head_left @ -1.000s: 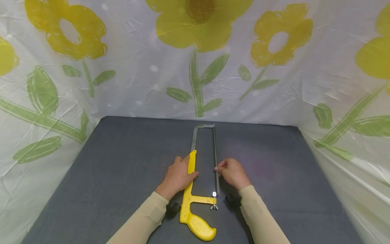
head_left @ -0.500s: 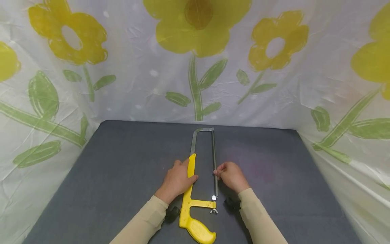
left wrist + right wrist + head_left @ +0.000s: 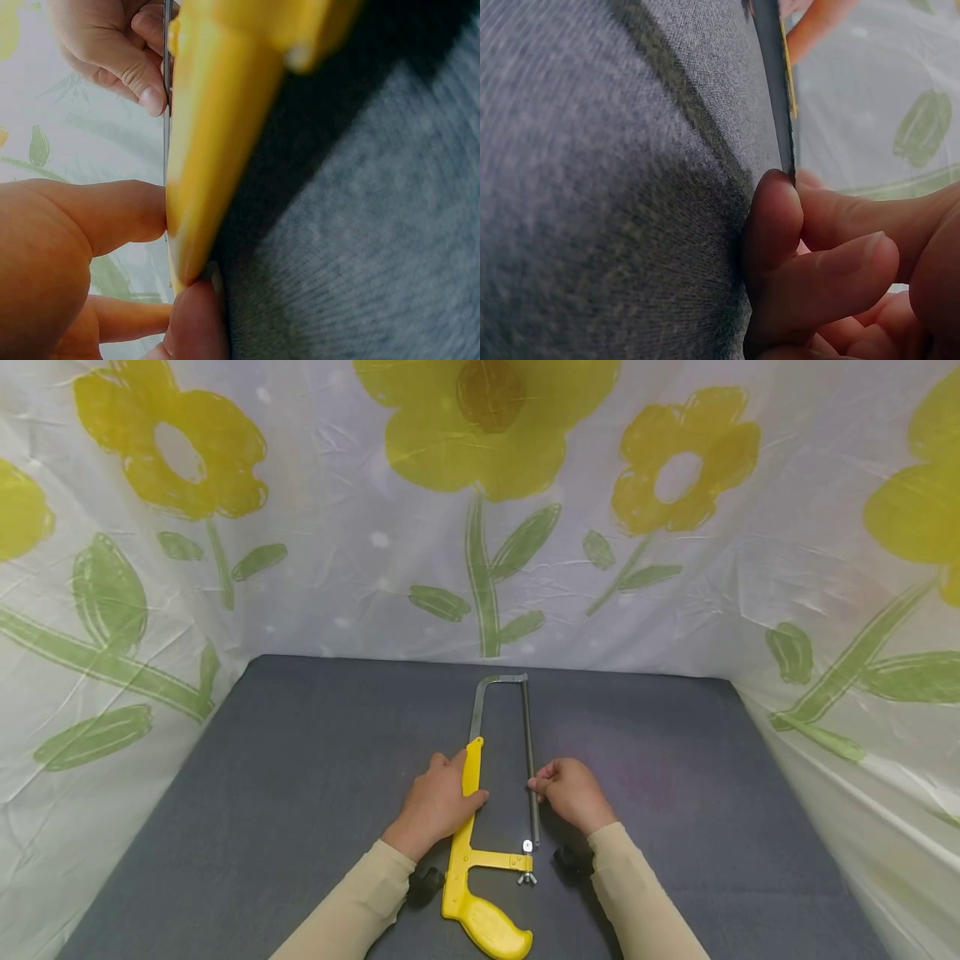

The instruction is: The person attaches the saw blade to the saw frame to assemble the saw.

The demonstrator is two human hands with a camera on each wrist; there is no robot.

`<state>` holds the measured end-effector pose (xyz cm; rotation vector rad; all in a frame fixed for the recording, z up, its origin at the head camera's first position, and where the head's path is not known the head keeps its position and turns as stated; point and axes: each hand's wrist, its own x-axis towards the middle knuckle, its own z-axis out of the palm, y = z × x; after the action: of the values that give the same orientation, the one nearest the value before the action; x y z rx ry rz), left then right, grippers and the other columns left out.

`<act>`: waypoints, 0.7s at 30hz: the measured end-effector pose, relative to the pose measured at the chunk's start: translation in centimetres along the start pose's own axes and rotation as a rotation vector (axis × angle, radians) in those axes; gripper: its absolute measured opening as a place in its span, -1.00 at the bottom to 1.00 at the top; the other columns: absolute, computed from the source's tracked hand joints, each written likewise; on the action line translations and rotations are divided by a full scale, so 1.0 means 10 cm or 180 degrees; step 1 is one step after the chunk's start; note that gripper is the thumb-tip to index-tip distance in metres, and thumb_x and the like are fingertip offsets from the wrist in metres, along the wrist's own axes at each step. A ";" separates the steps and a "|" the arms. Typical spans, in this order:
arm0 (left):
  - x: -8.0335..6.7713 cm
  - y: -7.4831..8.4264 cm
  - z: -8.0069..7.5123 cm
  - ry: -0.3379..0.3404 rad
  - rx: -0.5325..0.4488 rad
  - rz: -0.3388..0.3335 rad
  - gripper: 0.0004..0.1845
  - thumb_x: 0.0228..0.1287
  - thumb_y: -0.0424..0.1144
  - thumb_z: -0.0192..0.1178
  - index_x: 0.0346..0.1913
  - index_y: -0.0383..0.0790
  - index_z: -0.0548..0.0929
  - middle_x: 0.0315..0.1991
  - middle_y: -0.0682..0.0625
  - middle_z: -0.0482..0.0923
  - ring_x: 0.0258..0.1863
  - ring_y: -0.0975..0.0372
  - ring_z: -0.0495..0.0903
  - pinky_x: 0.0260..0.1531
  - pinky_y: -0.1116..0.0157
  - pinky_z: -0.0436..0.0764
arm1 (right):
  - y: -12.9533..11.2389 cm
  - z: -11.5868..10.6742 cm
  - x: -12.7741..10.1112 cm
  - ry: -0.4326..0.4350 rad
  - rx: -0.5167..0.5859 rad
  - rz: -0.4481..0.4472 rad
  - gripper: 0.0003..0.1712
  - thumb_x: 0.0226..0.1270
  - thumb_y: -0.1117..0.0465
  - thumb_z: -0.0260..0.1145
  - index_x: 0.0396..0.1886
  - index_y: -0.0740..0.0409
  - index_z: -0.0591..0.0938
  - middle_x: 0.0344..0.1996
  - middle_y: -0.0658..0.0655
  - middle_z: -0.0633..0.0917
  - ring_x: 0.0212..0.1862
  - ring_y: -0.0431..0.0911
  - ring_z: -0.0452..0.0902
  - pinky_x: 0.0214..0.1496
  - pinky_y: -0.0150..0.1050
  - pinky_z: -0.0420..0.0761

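Observation:
A yellow hacksaw (image 3: pixel 459 852) lies on the dark cloth, its handle (image 3: pixel 495 928) toward me. My left hand (image 3: pixel 435 800) grips the yellow part of its frame; in the left wrist view, thumb and fingers hold the edges of the yellow bar (image 3: pixel 214 142). Between right thumb and fingertips, my right hand (image 3: pixel 576 795) pinches the thin grey blade (image 3: pixel 527 727). The blade's far end meets the metal frame tip. Its near end sits just right of the silver blade pin (image 3: pixel 527 846), above the wing nut (image 3: pixel 527 879). The blade (image 3: pixel 776 97) passes into the right fingertips in the right wrist view.
Dark grey cloth (image 3: pixel 330 727) covers the table. A white curtain (image 3: pixel 330 585) with yellow flowers hangs behind and along both sides. Black wrist cameras, such as the right one (image 3: pixel 573 858), sit low beside the saw.
The blade's near end shifted slightly left toward the pin, then slightly right again. The left hand keeps its grip on the frame. The head view tilted a little between the first two frames.

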<state>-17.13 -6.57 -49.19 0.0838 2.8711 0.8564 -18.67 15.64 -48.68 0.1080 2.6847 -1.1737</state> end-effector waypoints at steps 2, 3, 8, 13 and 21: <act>0.00 0.00 0.01 0.0001 0.0013 -0.0012 -0.11 0.37 0.01 0.50 0.63 -0.28 0.39 0.17 -0.32 0.52 -0.37 0.10 0.56 -0.34 0.19 0.71 | 0.00 0.00 0.00 -0.0014 0.0005 0.0019 -0.80 0.48 0.19 0.46 -0.36 0.19 0.76 -0.52 0.05 0.72 -0.40 -0.10 0.50 -0.35 -0.26 0.40; 0.00 0.00 0.01 0.0003 0.0018 -0.0015 -0.11 0.37 0.01 0.50 0.63 -0.28 0.39 0.17 -0.32 0.52 -0.37 0.10 0.56 -0.34 0.19 0.71 | 0.00 0.00 -0.01 -0.0022 0.0012 0.0031 -0.80 0.48 0.19 0.46 -0.36 0.19 0.76 -0.52 0.05 0.72 -0.40 -0.10 0.50 -0.34 -0.25 0.40; -0.01 -0.01 0.02 0.0014 0.0029 -0.0014 -0.11 0.37 0.01 0.50 0.63 -0.28 0.39 0.17 -0.32 0.52 -0.36 0.09 0.57 -0.32 0.17 0.72 | 0.02 0.00 0.00 -0.0038 0.0015 0.0044 -0.81 0.47 0.20 0.46 -0.37 0.18 0.77 -0.53 0.05 0.73 -0.39 -0.10 0.50 -0.33 -0.26 0.41; -0.02 -0.01 0.02 -0.0018 0.0018 -0.0018 -0.11 0.38 0.01 0.49 0.63 -0.28 0.38 0.18 -0.32 0.52 -0.36 0.09 0.57 -0.32 0.17 0.72 | 0.04 0.01 0.00 -0.0067 0.0009 0.0060 -0.81 0.48 0.19 0.46 -0.36 0.18 0.77 -0.53 0.04 0.73 -0.38 -0.10 0.50 -0.33 -0.25 0.41; 0.00 -0.02 0.00 -0.0030 0.0001 0.0010 -0.11 0.39 0.01 0.47 0.64 -0.28 0.37 0.18 -0.33 0.51 -0.38 0.10 0.56 -0.35 0.20 0.70 | 0.00 -0.01 0.02 -0.0085 -0.0007 0.0063 -0.82 0.45 0.19 0.47 -0.36 0.17 0.76 -0.53 0.05 0.73 -0.37 -0.08 0.51 -0.31 -0.24 0.41</act>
<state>-17.18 -6.71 -49.25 0.0921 2.8633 0.8537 -18.86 15.69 -48.70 0.1175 2.6557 -1.1581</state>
